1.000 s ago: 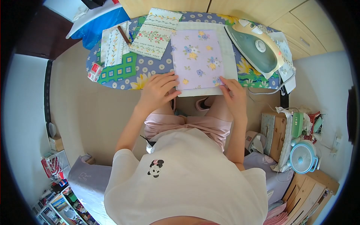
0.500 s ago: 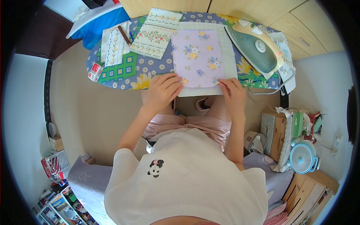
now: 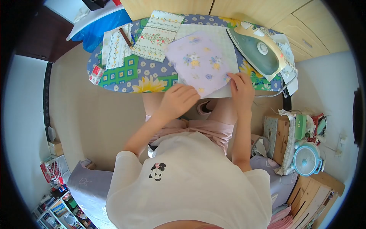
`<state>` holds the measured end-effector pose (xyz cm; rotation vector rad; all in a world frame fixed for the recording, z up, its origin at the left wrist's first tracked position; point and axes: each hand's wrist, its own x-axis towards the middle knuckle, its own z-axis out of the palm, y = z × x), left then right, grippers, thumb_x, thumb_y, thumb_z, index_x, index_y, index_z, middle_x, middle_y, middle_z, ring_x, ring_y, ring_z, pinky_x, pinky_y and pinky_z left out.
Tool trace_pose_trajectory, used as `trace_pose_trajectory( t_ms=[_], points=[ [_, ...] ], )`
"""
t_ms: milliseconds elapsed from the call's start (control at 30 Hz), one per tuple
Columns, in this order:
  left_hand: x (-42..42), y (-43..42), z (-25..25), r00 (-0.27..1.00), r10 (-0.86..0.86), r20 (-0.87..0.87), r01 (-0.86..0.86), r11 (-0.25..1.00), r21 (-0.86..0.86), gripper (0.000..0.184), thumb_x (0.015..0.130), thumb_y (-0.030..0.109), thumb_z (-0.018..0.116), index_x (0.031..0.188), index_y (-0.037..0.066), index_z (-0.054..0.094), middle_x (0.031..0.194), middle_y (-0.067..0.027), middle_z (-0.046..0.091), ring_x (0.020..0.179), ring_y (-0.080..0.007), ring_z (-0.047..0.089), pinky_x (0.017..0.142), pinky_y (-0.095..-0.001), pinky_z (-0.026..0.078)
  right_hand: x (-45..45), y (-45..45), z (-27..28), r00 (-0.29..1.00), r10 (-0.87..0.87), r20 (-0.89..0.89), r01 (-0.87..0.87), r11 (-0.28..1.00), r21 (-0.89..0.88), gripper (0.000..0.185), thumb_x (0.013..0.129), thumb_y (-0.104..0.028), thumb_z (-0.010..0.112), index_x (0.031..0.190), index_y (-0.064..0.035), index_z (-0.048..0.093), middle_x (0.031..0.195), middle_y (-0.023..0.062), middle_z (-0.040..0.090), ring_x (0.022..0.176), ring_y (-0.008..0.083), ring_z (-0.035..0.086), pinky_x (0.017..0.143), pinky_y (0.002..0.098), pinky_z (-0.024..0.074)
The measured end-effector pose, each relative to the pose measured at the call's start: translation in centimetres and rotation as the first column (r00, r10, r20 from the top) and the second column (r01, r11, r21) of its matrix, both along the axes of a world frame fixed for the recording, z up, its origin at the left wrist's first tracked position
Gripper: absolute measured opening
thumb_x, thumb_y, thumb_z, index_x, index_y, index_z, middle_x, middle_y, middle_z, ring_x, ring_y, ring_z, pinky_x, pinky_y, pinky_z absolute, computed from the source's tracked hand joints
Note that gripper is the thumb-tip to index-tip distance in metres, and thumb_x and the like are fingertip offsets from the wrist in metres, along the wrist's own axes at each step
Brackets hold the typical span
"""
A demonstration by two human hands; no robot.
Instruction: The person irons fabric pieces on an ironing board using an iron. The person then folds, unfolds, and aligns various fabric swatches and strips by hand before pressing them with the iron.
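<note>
A lilac floral cloth (image 3: pixel 202 63) lies turned at an angle over a pale cloth (image 3: pixel 227 44) on the patterned ironing board (image 3: pixel 150 74). At its near corner is my left hand (image 3: pixel 180 100), fingers bent together over the edge. My right hand (image 3: pixel 241 89) pinches the right corner between thumb and fingers. To the right of the cloth rests a green and cream iron (image 3: pixel 259 53), lying flat. A floral patterned cloth (image 3: pixel 158 35) is at the upper left, beside a smaller folded cloth (image 3: pixel 116 47) with a brown stick-like item (image 3: pixel 125 37) on it.
A small red and white box (image 3: pixel 96 74) sits at the board's left end. The iron's cord (image 3: pixel 283 89) hangs near the right edge. Wooden cabinets (image 3: pixel 263 11) stand behind the board. A blue fan-like object (image 3: pixel 307 160) is at the lower right.
The lilac cloth has rotated from square to slanted, its near corner now lower. My left hand has moved right and toward me with it; my right hand has shifted slightly right and up.
</note>
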<state>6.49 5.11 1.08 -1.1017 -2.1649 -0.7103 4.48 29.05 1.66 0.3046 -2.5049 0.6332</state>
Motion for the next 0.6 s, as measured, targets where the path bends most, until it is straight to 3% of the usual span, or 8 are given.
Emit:
trace_pose_trajectory(
  t_ms=[233,367,500,600],
  points=[
    [-0.9,5.8,-1.9,0.997,0.073,-0.04,-0.072,0.997,0.016,0.018,0.066,0.01,0.061,0.083,0.007,0.062,0.082,-0.0026,0.059,0.075,-0.0179,0.059,0.063,-0.0292,0.046,-2.9,0.9,-0.3,0.996,0.052,-0.075,-0.041,0.989,0.142,0.03,0.069,-0.003,0.065,0.097,-0.0145,0.066,0.097,0.0017,0.059,0.09,0.0234,0.056,0.073,0.0359,0.0461],
    [-1.7,6.5,-2.0,0.997,0.078,0.002,-0.078,0.995,0.059,0.016,0.068,0.011,0.059,0.084,0.008,0.058,0.084,-0.0018,0.056,0.077,-0.0167,0.056,0.066,-0.0288,0.044,-1.1,0.4,-0.3,0.99,0.12,-0.075,-0.105,0.978,0.181,0.034,0.065,-0.001,0.067,0.097,-0.0149,0.068,0.108,0.0018,0.06,0.102,0.0268,0.053,0.083,0.0395,0.0421],
    [-1.2,5.3,-1.3,0.998,-0.014,0.062,0.011,0.998,0.055,0.015,0.069,0.011,0.067,0.084,0.01,0.063,0.085,-0.001,0.061,0.081,-0.0181,0.06,0.069,-0.0317,0.047,0.4,0.6,-1.3,0.99,0.118,-0.072,-0.105,0.981,0.161,0.034,0.065,-0.002,0.068,0.097,-0.0161,0.068,0.112,0.0016,0.059,0.106,0.0264,0.052,0.084,0.0392,0.041],
    [0.1,3.2,-1.4,0.992,0.069,0.11,-0.073,0.997,0.035,0.015,0.069,0.01,0.067,0.084,0.011,0.065,0.088,-0.0001,0.062,0.087,-0.0185,0.06,0.073,-0.0328,0.047,1.1,0.5,-1.5,0.984,0.154,-0.092,-0.132,0.969,0.206,0.033,0.067,-0.008,0.067,0.098,-0.0203,0.068,0.114,0.0004,0.058,0.108,0.0243,0.052,0.083,0.0398,0.0414]
  ],
)
